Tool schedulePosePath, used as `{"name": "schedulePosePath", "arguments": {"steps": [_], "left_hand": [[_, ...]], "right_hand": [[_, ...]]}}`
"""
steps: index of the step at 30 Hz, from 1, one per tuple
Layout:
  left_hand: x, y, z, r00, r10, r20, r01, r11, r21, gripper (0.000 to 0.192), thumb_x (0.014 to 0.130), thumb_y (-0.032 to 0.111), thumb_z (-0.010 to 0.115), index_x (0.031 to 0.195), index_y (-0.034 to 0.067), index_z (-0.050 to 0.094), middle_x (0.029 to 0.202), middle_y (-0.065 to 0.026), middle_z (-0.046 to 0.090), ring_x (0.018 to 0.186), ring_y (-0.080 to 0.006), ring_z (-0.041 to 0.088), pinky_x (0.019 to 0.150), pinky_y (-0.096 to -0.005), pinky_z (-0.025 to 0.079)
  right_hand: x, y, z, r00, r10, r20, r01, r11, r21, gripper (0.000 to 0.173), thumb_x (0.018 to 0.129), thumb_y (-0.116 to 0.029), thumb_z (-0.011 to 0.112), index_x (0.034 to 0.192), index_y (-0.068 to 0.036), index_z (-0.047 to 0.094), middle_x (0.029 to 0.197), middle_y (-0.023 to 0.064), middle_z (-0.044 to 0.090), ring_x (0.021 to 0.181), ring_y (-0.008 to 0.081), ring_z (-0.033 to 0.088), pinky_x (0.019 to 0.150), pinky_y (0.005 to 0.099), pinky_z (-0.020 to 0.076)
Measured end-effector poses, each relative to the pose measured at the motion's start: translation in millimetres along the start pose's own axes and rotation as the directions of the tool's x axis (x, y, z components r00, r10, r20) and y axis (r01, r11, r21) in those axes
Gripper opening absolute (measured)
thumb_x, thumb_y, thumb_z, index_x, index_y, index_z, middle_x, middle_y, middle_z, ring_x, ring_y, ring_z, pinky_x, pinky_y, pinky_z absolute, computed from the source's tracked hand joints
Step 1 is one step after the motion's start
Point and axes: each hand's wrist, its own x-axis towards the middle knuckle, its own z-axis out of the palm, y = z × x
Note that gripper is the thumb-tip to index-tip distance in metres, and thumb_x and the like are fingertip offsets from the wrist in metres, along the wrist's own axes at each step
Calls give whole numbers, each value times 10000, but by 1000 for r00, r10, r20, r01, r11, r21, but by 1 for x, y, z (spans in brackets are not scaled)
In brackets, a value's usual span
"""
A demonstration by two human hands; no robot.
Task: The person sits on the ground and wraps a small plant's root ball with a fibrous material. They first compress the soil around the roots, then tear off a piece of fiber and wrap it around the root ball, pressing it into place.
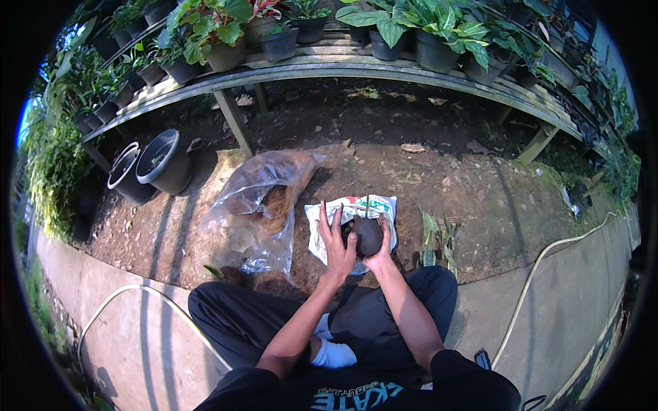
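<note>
A dark, round ball of what looks like soil (369, 237) is in front of me, over a white printed plastic sack (318, 241). A narrow green leaf (367, 202) stands up behind the top of the ball, apparently growing from it. My right hand (383, 250) cups the ball from the right and below. On the other side, my left hand (336, 250) has its fingers spread and its thumb against or close beside the ball. Dark material, partly hidden by my hands, shows between the left fingers and the ball. Both hands look dirty with soil.
A clear plastic bag (241, 205) of brown fibre (277, 208) lies open to the left. Cut variegated leaves (431, 239) rest on the right. Two black pots (177, 167) stand farther left. A wooden plant bench (329, 70) spans the back. A hose (540, 257) crosses the concrete.
</note>
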Motion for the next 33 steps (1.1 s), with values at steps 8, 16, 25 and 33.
{"name": "schedulePosePath", "arguments": {"steps": [8,16,25,33], "left_hand": [[-16,7,10,981,-19,195,-38,957,289,616,1028,432,628,1614,290,498,1766,-257,85,1616,-515,71,1230,-747,-12],[-12,-7,9,986,-108,124,83,978,190,711,1053,474,569,1642,112,403,1755,-293,51,1601,-526,125,1273,-665,73],[-8,-2,14,991,-99,86,100,995,-7,820,1015,504,631,1618,15,370,1733,-302,109,1567,-527,218,1253,-595,253],[-18,0,26,992,-27,125,44,990,-134,816,1004,369,673,1648,17,318,1737,-317,92,1594,-529,152,1278,-618,171]], "right_hand": [[-2,11,0,982,-95,-164,53,969,-242,436,1037,-453,644,1334,-140,706,1294,69,732,1193,264,686,1054,458,547],[1,5,-2,995,-61,-81,47,985,-169,506,1057,-508,581,1388,-138,679,1336,93,721,1224,267,686,1070,439,550],[8,6,-15,987,-63,-150,63,998,-7,596,1045,-575,502,1345,-104,708,1342,132,718,1259,324,674,1138,517,503],[-3,3,6,967,-206,-148,181,969,-168,547,1034,-529,587,1335,-86,696,1309,110,733,1189,285,705,1076,469,548]]}}
